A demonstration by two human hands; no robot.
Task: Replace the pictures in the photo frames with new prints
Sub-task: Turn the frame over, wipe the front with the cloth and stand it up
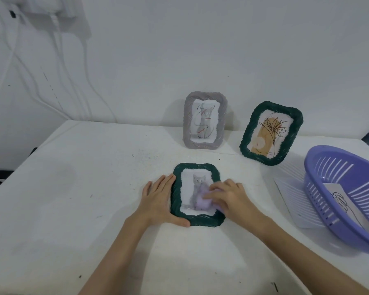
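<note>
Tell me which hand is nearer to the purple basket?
Right. The right hand rests on the flat green frame, on the side toward the purple basket; the left hand holds the frame's far edge, away from it.

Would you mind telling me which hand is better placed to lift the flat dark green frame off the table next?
Probably the left hand: it already lies along the dark green wavy-edged frame, thumb at its near edge. The right hand rests on the cat print.

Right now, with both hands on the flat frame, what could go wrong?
The right hand rubbing a lilac cloth over the dark green wavy-edged frame could slide it; only the left hand braces it. A wide sweep might knock the upright grey frame behind.
</note>
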